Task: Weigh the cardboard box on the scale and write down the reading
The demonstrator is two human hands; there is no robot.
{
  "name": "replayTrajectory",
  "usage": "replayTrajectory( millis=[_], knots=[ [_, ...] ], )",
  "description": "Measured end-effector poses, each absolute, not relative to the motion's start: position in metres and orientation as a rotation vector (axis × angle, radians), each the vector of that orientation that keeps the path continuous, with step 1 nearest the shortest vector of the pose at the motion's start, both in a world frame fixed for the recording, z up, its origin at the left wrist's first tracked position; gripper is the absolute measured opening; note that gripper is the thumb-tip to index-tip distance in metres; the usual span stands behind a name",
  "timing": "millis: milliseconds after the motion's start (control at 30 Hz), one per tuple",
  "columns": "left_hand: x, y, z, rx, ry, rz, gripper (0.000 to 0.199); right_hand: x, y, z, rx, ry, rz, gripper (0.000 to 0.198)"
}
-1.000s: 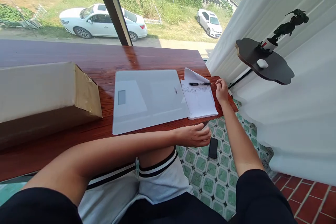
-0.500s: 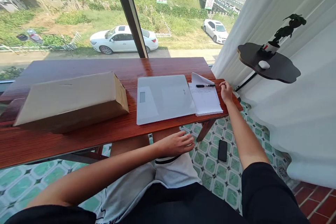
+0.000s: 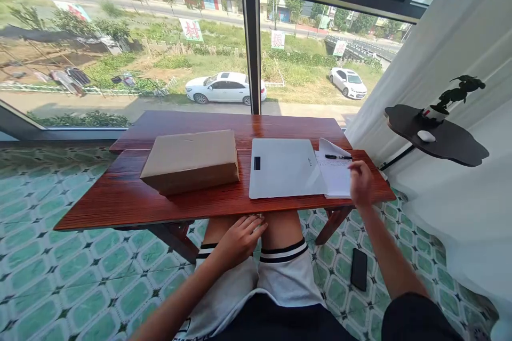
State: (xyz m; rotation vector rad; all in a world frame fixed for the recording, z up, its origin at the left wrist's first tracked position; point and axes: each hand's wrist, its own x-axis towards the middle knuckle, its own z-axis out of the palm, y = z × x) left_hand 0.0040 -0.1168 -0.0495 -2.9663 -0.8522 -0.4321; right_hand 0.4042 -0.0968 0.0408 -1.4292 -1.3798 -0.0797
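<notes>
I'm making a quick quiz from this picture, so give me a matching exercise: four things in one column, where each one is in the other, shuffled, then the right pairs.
Things:
1. cardboard box
2. phone
3. pen
4. left hand

Places:
A. on the green tiled floor
B. on the papers at the table's right end
C. on the person's knees, below the table edge
D. on the table, left of the white scale

Pairs: 1-D, 2-A, 3-B, 4-C

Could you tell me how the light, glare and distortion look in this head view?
Head view: bright daylight through the window; sheen on the wooden table and white scale; right hand slightly motion-blurred; wide-angle lens bends the edges.
</notes>
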Motion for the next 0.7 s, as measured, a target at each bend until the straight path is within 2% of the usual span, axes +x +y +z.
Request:
replayTrajectory(
  millis=[133,233,367,567,700],
  knots=[
    [-0.005,-0.121,-0.067,-2.935,-0.995,-0.512,0.038,0.281,-0.142,0.017,-0.963,-1.998,0.005,0.015],
    [-0.002,-0.126,-0.077,-2.914,-1.098,-0.486,0.034,0.231,-0.147,-0.021,-0.991,-2.290,-0.095,0.009],
    [0.000,-0.131,-0.084,-2.947,-1.129,-0.436,0.030,0.217,-0.141,-0.055,-1.161,-2.194,-0.005,0.011],
    [-0.013,-0.139,-0.086,-2.915,-1.171,-0.578,0.033,0.218,-0.156,-0.066,-1.274,-2.102,0.186,0.026],
    [-0.028,-0.151,-0.083,-2.802,-1.295,-0.686,0.039,0.219,-0.170,-0.072,-1.399,-2.093,0.110,0.032]
  ],
)
